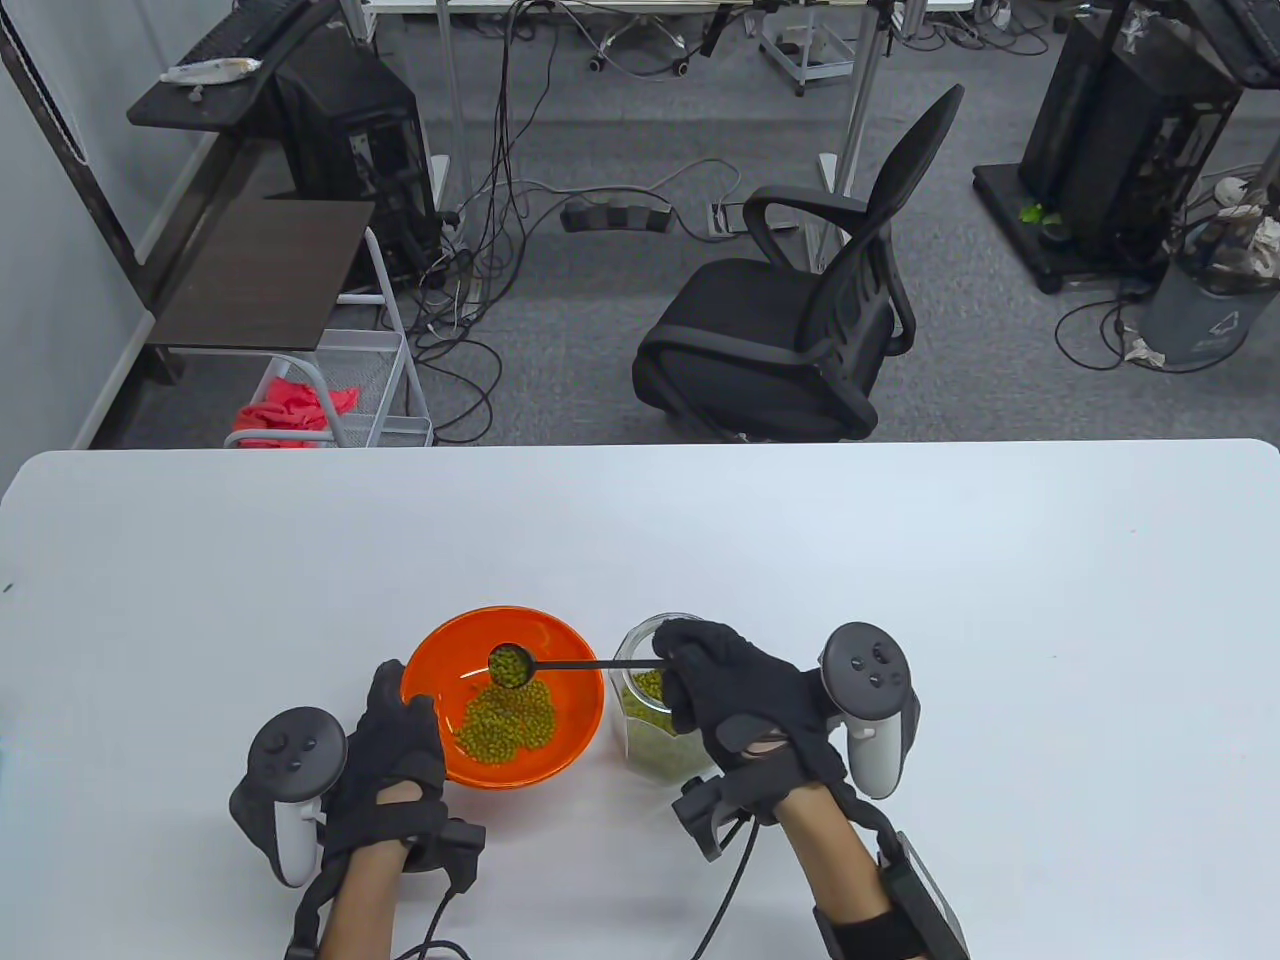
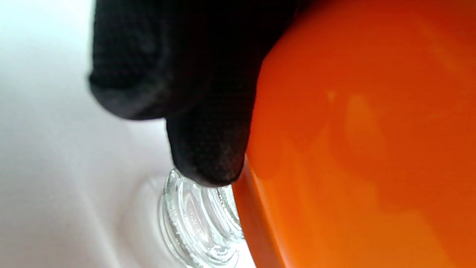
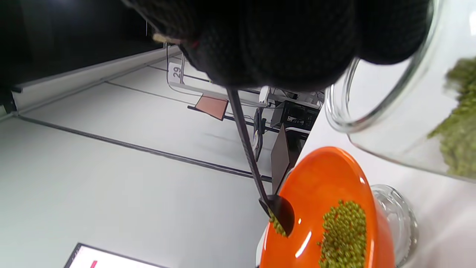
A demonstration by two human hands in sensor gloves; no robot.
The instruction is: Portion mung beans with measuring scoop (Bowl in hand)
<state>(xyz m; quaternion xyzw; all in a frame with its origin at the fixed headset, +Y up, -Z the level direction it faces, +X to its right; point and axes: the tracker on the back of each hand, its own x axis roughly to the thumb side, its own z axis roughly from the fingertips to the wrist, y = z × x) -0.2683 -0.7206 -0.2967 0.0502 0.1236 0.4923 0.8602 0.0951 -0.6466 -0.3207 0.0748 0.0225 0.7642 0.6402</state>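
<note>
An orange bowl (image 1: 575,725) holds a pile of mung beans (image 1: 505,722). My left hand (image 1: 400,715) grips the bowl's left rim; in the left wrist view its fingertips (image 2: 208,156) press the bowl's outer wall (image 2: 353,130). My right hand (image 1: 705,675) pinches the thin handle of a black measuring scoop (image 1: 510,665). The scoop head is full of beans and sits over the bowl's middle. In the right wrist view the scoop (image 3: 281,217) is just above the bowl (image 3: 323,178). A glass jar (image 1: 650,745) with beans stands under my right hand.
A ribbed clear glass piece (image 2: 197,223), perhaps the jar's lid, lies on the white table beside the bowl; it also shows in the right wrist view (image 3: 396,219). The jar's open mouth (image 3: 372,119) is close to my right fingers. A black office chair (image 1: 790,320) stands beyond the table's far edge.
</note>
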